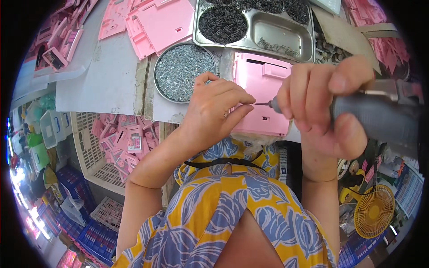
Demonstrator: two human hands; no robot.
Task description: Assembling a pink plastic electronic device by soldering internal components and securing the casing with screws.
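An electric screwdriver (380,114) with a dark grey body is gripped in my right hand (319,100), its thin bit pointing left over a pink plastic panel (261,80). My left hand (216,105) reaches over the panel's left edge, thumb and forefinger pinched near the tip of the bit. Whatever lies between those fingertips is too small to make out. Just left of the panel stands a round metal dish (155,78) full of small silvery screws (181,71); my left hand overlaps its right side.
Behind the panel is a steel tray (277,33) with black springs (222,24) in its compartments. More pink panels (163,27) lie at the far left. Below the table edge, a cream basket (85,152) holds pink parts (134,140). A yellow round grille (374,211) stands at lower right.
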